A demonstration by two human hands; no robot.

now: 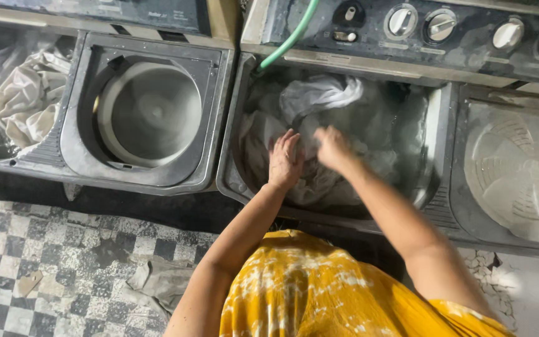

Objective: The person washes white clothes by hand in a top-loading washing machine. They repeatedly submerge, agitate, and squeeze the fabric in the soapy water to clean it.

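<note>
The wet white and grey laundry (319,150) lies heaped in the open wash tub (235,175) of a grey twin-tub washing machine, filling most of the tub from its far wall to its near rim. In the head view, the left hand (284,161) rests flat on the pile near the tub's near-left part, its fingers (289,142) spread and straight, closed on nothing. The right hand (332,147) sits just beside it, toward the middle of the pile; it is blurred, and I cannot tell whether its fingers are pinching cloth or only pressing on it. A green hose (288,40) runs down from the far edge into the tub's far-left corner. To the right of the tub, the machine's spin compartment (519,175) shows a pale round inner cover.

As far as the work goes, the cloth is all in the tub and none is lifted clear of it; it looks like handling of the soaked load is under way, with nothing moved to the spin side.

A second machine stands at the left: its round grey spin drum (151,112) holds nothing visible, and crumpled cream cloth (26,93) lies in its tub, cut off by the frame's left edge. A grey rag (160,284) lies on the checkered tile floor (26,249). Water level in the tub is hard to make out under the cloth, and the person's yellow patterned garment (319,293) hides the tub's front.
</note>
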